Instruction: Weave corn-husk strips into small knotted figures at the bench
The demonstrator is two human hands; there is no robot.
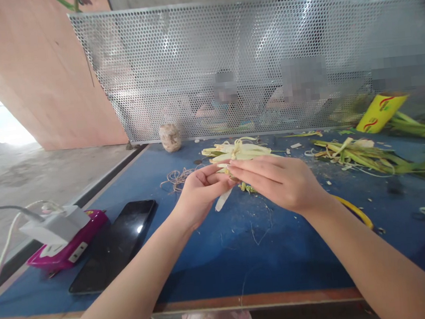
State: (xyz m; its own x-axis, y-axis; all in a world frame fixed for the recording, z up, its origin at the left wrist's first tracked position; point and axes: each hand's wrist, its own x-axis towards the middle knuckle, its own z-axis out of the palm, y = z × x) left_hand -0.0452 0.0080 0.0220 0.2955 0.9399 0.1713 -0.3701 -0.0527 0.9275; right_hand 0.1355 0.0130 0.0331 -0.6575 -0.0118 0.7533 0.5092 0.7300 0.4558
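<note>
My left hand (199, 193) and my right hand (278, 180) meet above the blue table (213, 249), fingers closed in a pinch on a pale leaf strip (224, 199) that hangs down between them. Small green bits show under my right fingers. Just behind the hands lies a bundle of pale yellow leaf strips (239, 151). A loose tangle of thin string (176, 178) lies on the table left of my left hand.
A black phone (117, 244) and a pink power strip with a white charger (64, 239) lie at the left. A ball of twine (170, 137) stands by the perforated metal screen (255, 60). Green leaf trimmings (366, 157), a yellow container (381, 112), people behind the screen.
</note>
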